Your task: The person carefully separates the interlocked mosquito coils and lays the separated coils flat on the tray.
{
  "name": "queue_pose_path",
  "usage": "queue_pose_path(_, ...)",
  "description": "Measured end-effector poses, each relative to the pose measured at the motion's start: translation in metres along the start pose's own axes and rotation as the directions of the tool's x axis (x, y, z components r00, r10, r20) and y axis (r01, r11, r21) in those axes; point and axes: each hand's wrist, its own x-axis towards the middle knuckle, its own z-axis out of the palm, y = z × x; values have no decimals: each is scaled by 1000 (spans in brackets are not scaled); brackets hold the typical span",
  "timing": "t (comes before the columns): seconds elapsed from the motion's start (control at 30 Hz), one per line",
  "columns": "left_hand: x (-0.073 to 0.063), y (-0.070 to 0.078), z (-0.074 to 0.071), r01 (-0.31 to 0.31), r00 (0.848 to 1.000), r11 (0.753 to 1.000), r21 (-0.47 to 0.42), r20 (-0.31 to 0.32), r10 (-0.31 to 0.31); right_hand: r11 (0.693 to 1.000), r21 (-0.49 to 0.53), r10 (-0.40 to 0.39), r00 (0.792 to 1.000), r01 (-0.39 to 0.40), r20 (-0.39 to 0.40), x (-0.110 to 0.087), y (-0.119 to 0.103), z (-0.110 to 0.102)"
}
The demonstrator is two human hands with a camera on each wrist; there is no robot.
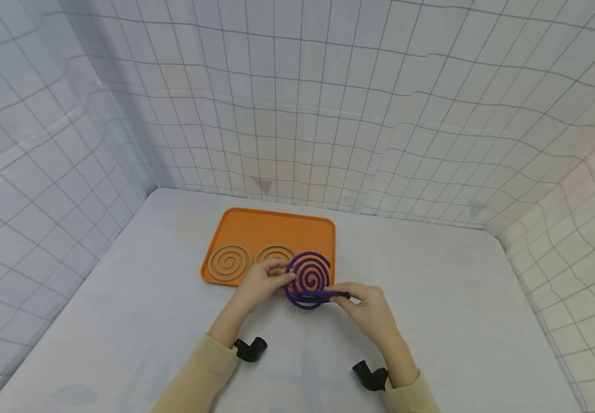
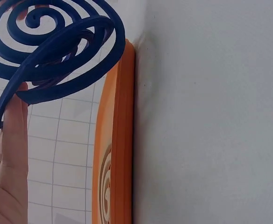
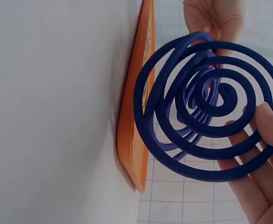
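Note:
Two dark purple-blue mosquito coils are held over the front right of an orange tray. My left hand pinches the rim of one mosquito coil, whose flat spiral faces the head camera. The other mosquito coil is pinched at its rim between the thumb and fingers of my right hand; the head view shows it nearly edge-on. The two spirals cross at an angle and look interlaced, but I cannot tell where they touch. In the left wrist view, part of the left hand shows below the coils.
On the tray's near side lie a beige mosquito coil at the left and a second beige coil, partly hidden by my left hand. The tray stands on a white table. White grid-patterned sheets enclose the back and sides.

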Motion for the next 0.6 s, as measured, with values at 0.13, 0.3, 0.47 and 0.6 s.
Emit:
queue_pose_path(0.13, -2, 2, 0, -27, 999, 1000, 13, 23, 27, 999, -22, 23, 999, -24, -22, 1, 1, -1)
queue_pose_path(0.3, -3, 5, 3, -41, 998, 996, 81, 47, 37, 999, -20, -30, 1000, 30, -1, 3, 0, -1)
queue_pose_path(0.47, -4, 5, 5, -21, 998, 995, 93, 62, 15, 994, -53, -94, 995, 96, 36, 5, -2, -1)
queue_pose_path(0.6, -4, 4, 4, -23, 995, 998, 55, 97, 17, 999, -47, -16, 997, 20, 74, 5, 1, -5)
